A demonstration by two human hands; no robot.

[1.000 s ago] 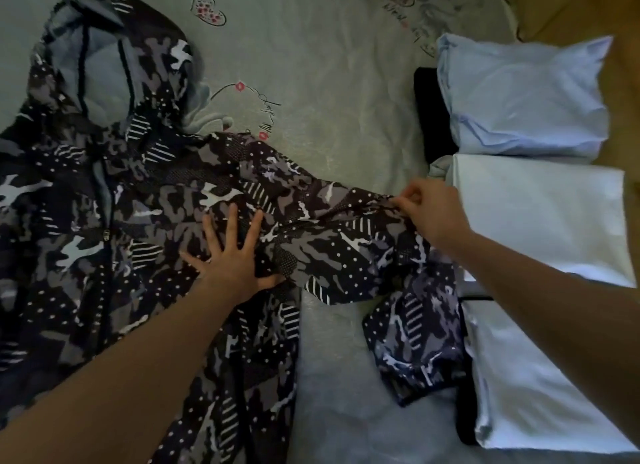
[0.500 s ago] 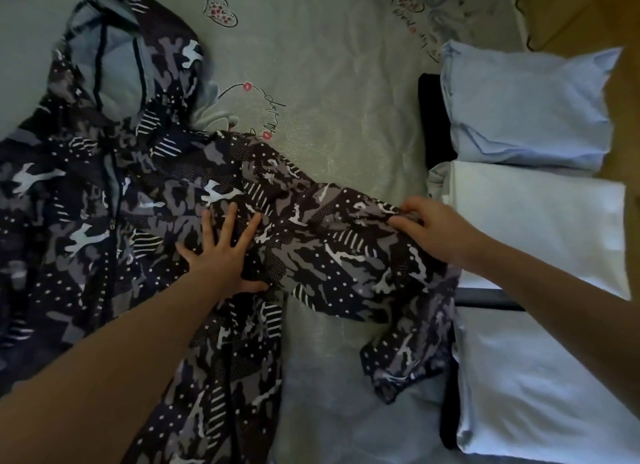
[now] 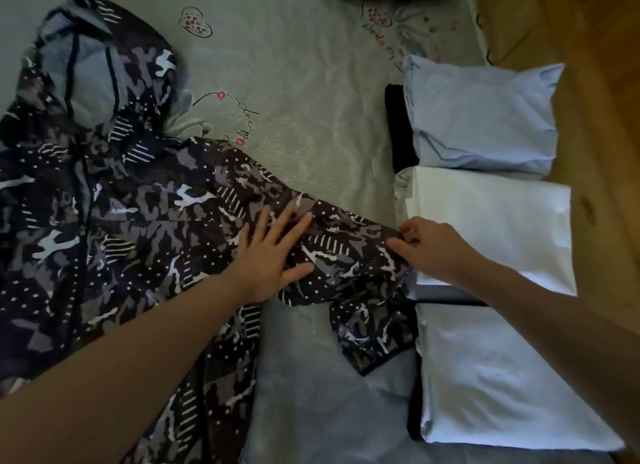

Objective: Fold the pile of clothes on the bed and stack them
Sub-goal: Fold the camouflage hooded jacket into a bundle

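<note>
A dark camouflage hooded jacket [image 3: 114,221] with white dots and stripes lies spread face up on the bed, hood at the upper left. Its right sleeve [image 3: 346,255] stretches toward the folded stacks, the cuff hanging bent below. My left hand [image 3: 273,255] presses flat on the sleeve near the shoulder, fingers straight and spread. My right hand [image 3: 426,245] pinches the sleeve fabric at its bend, beside the white stack.
Along the bed's right edge lie folded clothes: a light blue piece [image 3: 481,117] over a black one [image 3: 398,127], a white piece [image 3: 491,221], and another white piece [image 3: 502,387] nearest me. The grey sheet [image 3: 294,82] carries printed hearts. Wooden floor [image 3: 588,82] lies beyond.
My left hand has slid rightward along the sleeve, smoothing it. My right hand stays at the sleeve's bend, still pinching the fabric.
</note>
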